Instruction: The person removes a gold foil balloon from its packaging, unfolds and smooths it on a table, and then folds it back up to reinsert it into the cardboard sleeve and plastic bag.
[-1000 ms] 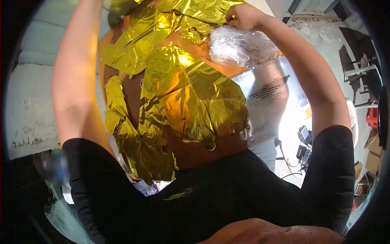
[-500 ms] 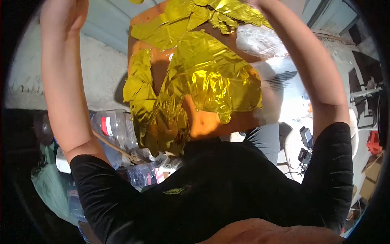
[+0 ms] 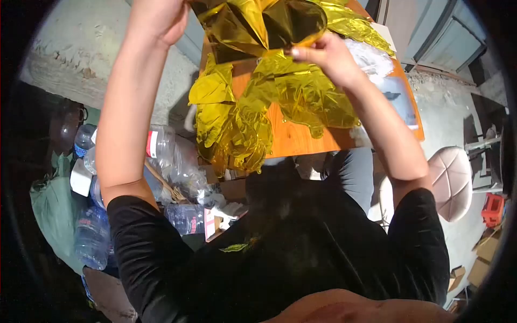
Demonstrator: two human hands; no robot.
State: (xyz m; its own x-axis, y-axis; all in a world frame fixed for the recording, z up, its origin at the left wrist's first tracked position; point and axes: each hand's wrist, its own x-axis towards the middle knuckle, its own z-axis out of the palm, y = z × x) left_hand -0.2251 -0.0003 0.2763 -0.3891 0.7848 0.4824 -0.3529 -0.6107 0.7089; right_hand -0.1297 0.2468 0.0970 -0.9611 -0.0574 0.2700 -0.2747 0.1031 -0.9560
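A flat gold foil balloon (image 3: 237,24) is held up above the table, spread between my two hands. My right hand (image 3: 329,58) pinches its lower right edge between thumb and fingers. At the top edge of the view, my left hand (image 3: 164,21) is closed at the balloon's upper left corner, its fingertips partly cut off by the frame. Beneath, more uninflated gold foil balloons (image 3: 309,99) lie crumpled on the orange wooden table (image 3: 293,141). Some of the foil (image 3: 237,134) hangs over the near left edge. Another gold piece (image 3: 355,24) lies at the far right.
Clear plastic wrapping (image 3: 371,58) and a plastic sheet (image 3: 398,97) lie on the table's right side. Plastic bottles (image 3: 186,218) and a green bag (image 3: 56,207) crowd the floor at left. A padded chair (image 3: 451,183) and a red crate (image 3: 492,209) stand at right.
The gold balloon has come into view at the top, stretched between my hands. My right hand has come down into view, and the left has shifted right. The camera view has shifted too.
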